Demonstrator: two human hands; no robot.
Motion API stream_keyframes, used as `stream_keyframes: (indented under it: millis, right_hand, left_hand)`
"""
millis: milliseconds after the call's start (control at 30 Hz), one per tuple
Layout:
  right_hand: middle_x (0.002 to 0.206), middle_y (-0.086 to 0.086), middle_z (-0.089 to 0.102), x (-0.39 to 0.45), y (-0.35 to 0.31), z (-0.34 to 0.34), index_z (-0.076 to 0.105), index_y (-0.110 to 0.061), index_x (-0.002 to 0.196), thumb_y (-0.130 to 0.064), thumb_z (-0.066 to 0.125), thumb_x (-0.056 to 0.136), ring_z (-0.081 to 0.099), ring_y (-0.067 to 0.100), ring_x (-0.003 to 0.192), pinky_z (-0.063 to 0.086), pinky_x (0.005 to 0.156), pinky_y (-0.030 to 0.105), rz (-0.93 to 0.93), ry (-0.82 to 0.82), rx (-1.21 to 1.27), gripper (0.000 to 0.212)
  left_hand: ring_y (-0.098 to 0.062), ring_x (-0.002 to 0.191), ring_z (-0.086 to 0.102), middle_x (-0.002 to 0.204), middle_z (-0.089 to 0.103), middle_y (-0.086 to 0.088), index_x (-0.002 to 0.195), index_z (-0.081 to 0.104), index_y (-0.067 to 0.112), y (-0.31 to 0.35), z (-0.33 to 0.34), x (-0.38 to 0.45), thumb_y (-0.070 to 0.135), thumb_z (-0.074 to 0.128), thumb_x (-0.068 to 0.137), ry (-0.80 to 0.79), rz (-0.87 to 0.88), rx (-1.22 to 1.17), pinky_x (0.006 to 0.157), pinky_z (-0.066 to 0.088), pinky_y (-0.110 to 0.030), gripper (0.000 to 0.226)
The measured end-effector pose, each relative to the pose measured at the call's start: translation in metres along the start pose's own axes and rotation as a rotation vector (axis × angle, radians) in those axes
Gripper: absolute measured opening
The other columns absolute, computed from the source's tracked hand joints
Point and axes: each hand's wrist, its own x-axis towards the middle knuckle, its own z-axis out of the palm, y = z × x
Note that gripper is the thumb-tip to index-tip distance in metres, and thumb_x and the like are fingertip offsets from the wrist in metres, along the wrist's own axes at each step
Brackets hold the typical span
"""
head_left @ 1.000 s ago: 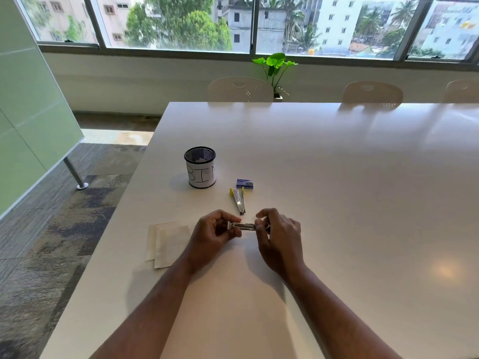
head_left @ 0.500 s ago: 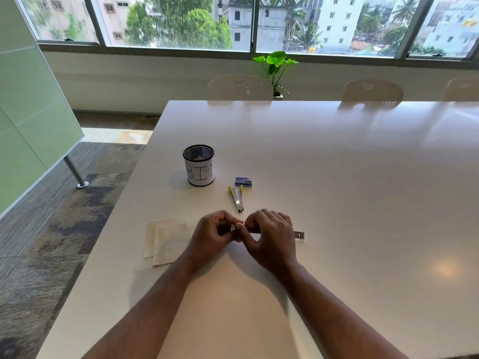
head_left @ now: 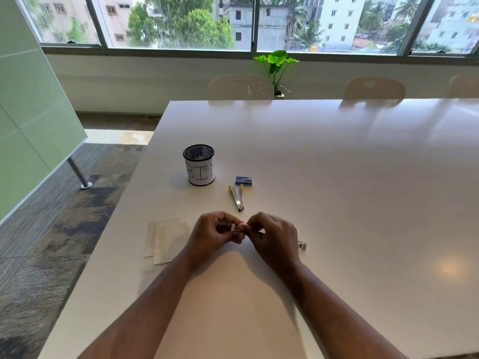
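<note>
Metal stapler part [head_left: 234,227] (mostly hidden): pinched by left hand [head_left: 215,234], right hand [head_left: 274,238] curled round it, over table [head_left: 363,177]; stapler [head_left: 237,200] just beyond.

Bright daylight floods in through the windows [head_left: 181,22] beyond the far edge of the table [head_left: 337,164], whose glossy top returns it as a pale sheen along that far side. A round glare spot sits toward its right edge. The left hand [head_left: 215,231] and right hand [head_left: 274,237] cast soft shadows toward the near edge. The metal part [head_left: 234,227] they pinch glints. Straight lines bow off the table's left, where the floor blurs.
</note>
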Motion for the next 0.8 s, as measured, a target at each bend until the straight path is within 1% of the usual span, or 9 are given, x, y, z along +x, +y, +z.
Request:
stream_keyframes:
  millis: [133,233,333,367,467,533,600,667,800]
  right_hand:
    - [0.070,-0.004,0.071,-0.0007,-0.0005,-0.0015,0.069,-0.020,0.079,-0.038,0.081,0.087,0.067,0.023,0.062,0.052,0.053,0.038,-0.018,-0.004,-0.005,0.023]
    - [0.071,-0.006,0.071,-0.0012,-0.0010,-0.0021,0.068,-0.021,0.079,-0.032,0.082,0.085,0.066,0.021,0.062,0.052,0.053,0.036,-0.037,0.008,0.002,0.018]
    - [0.079,-0.009,0.073,-0.0017,-0.0003,-0.0028,0.069,-0.025,0.085,-0.033,0.078,0.083,0.070,0.012,0.071,0.055,0.059,0.034,-0.009,0.007,0.098,0.012]
    - [0.082,-0.011,0.073,-0.0016,0.0003,-0.0032,0.069,-0.026,0.089,-0.034,0.075,0.083,0.071,0.008,0.075,0.056,0.062,0.033,-0.002,0.004,0.135,0.012]
    - [0.087,-0.013,0.074,-0.0014,0.0007,-0.0030,0.068,-0.028,0.094,-0.035,0.072,0.085,0.071,0.003,0.080,0.058,0.067,0.034,0.000,-0.024,0.180,0.013]
    - [0.087,-0.013,0.075,-0.0013,0.0001,-0.0027,0.069,-0.028,0.094,-0.037,0.070,0.089,0.072,0.004,0.079,0.058,0.067,0.035,-0.009,-0.048,0.180,0.011]
    - [0.086,-0.014,0.076,-0.0014,-0.0007,-0.0034,0.071,-0.028,0.094,-0.041,0.069,0.093,0.072,0.003,0.078,0.058,0.068,0.034,-0.011,-0.059,0.187,0.014]
    - [0.085,-0.014,0.076,-0.0006,-0.0011,-0.0043,0.072,-0.028,0.094,-0.043,0.071,0.092,0.071,0.001,0.077,0.058,0.067,0.032,-0.007,-0.069,0.192,0.015]
    - [0.083,-0.012,0.077,0.0001,-0.0013,-0.0047,0.075,-0.025,0.092,-0.036,0.080,0.087,0.072,0.003,0.076,0.059,0.066,0.034,0.000,-0.081,0.200,0.012]
  left_hand:
    - [-0.028,0.081,0.079,0.089,0.081,-0.012,0.103,0.078,0.020,-0.0004,0.0000,0.0004,0.037,0.090,0.076,0.009,0.004,0.007,0.078,0.062,-0.032,0.034]
    - [-0.028,0.081,0.079,0.088,0.081,-0.011,0.102,0.078,0.020,0.0013,0.0004,0.0006,0.037,0.090,0.075,0.022,0.009,0.006,0.078,0.062,-0.031,0.034]
    - [-0.028,0.081,0.079,0.087,0.081,-0.012,0.102,0.078,0.020,0.0020,0.0016,0.0006,0.021,0.089,0.078,0.028,0.005,0.009,0.079,0.061,-0.030,0.026]
    - [-0.027,0.081,0.079,0.087,0.081,-0.012,0.102,0.078,0.020,0.0028,0.0023,0.0004,0.019,0.088,0.077,0.025,0.005,0.005,0.079,0.061,-0.030,0.027]
    - [-0.029,0.080,0.079,0.086,0.080,-0.014,0.102,0.078,0.017,0.0058,0.0031,-0.0004,0.020,0.088,0.076,0.025,0.009,-0.006,0.078,0.061,-0.030,0.028]
    - [-0.030,0.080,0.079,0.087,0.080,-0.014,0.102,0.077,0.014,0.0068,0.0035,-0.0011,0.020,0.088,0.076,0.030,0.007,-0.006,0.078,0.061,-0.031,0.028]
    - [-0.028,0.078,0.078,0.085,0.080,-0.015,0.100,0.076,0.011,0.0076,0.0051,-0.0022,0.021,0.089,0.076,0.036,-0.006,-0.013,0.076,0.061,-0.031,0.029]
    - [-0.027,0.078,0.078,0.085,0.080,-0.015,0.100,0.076,0.010,0.0083,0.0062,-0.0032,0.024,0.090,0.076,0.042,-0.014,-0.011,0.077,0.060,-0.032,0.031]
    - [-0.028,0.081,0.079,0.087,0.081,-0.011,0.100,0.076,0.013,0.0088,0.0067,-0.0043,0.025,0.092,0.075,0.037,-0.002,0.045,0.078,0.062,-0.034,0.032]
